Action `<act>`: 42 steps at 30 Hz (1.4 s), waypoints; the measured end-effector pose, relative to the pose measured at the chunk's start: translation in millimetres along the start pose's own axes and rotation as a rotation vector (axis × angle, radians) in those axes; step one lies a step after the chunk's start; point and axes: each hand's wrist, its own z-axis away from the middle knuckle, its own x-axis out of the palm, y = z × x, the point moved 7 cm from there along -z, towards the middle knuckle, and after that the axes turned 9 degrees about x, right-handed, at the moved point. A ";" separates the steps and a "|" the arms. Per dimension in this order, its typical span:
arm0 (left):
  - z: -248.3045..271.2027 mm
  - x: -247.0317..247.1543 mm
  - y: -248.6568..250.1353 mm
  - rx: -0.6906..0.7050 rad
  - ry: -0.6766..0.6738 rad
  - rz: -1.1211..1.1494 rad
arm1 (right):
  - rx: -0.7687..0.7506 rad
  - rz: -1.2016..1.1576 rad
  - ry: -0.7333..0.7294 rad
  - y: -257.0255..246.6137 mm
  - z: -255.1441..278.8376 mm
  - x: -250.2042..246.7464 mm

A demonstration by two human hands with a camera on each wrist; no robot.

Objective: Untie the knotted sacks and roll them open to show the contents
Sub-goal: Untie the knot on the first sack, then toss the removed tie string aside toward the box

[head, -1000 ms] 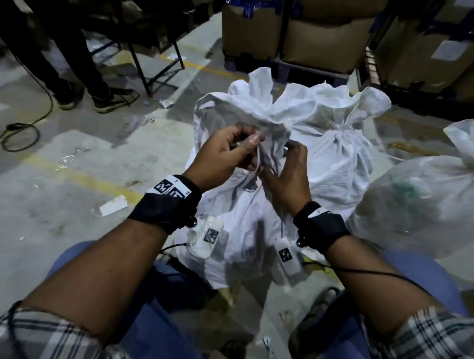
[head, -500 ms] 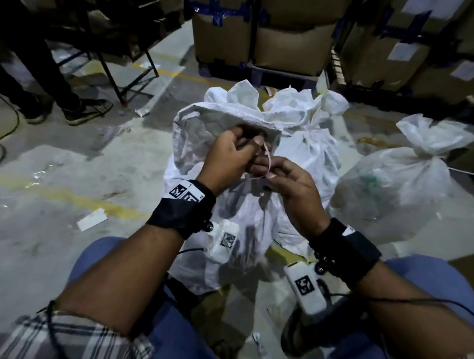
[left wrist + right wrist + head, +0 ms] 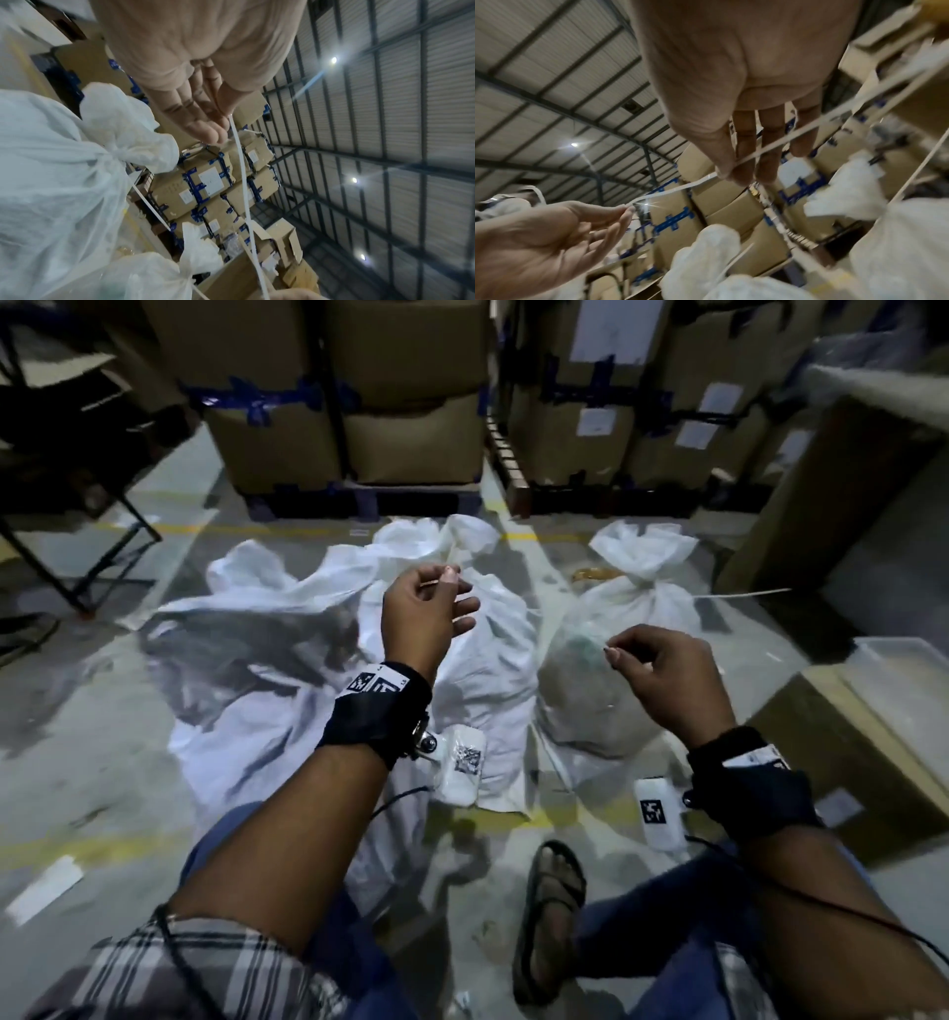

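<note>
My left hand (image 3: 444,580) is raised over the sacks and pinches one end of a thin white tie strip (image 3: 244,203) between thumb and fingertips. The right hand (image 3: 614,654) pinches the same strip (image 3: 675,188) further along, and it runs loose between both hands. At the left, the untied white sack (image 3: 246,629) lies slumped with its mouth open and dark contents showing. Behind my left hand, the middle sack (image 3: 493,639) is knotted at its neck. The right sack (image 3: 601,680) is also tied, a strip trailing from its knot.
Stacked cardboard boxes (image 3: 411,428) on pallets stand close behind the sacks. A brown box (image 3: 862,762) and a clear plastic bin (image 3: 909,660) sit at the right. Black table legs (image 3: 77,567) stand at the left. My sandalled foot (image 3: 549,916) rests below the sacks.
Both hands were working at the front sack's neck. The tie has come off, the hands have moved apart with the strip between them, and the sack's mouth has slumped open to the left.
</note>
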 end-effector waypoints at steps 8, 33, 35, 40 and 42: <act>7.0 161.4 -39.4 -0.103 -0.354 -0.168 | 0.282 0.188 0.270 104.1 -20.4 -137.3; 173.4 562.1 -174.0 0.584 -1.345 -1.043 | 0.667 0.645 0.010 354.9 -9.2 -256.0; 176.7 563.5 -181.0 0.618 -1.369 -1.063 | 0.608 0.651 -0.062 361.5 -15.2 -242.6; 175.4 565.0 -191.2 0.725 -1.414 -1.126 | 0.508 0.592 -0.003 360.4 -23.9 -234.7; 173.4 563.8 -194.9 0.729 -1.418 -1.121 | 0.487 0.475 -0.047 360.6 -27.6 -230.9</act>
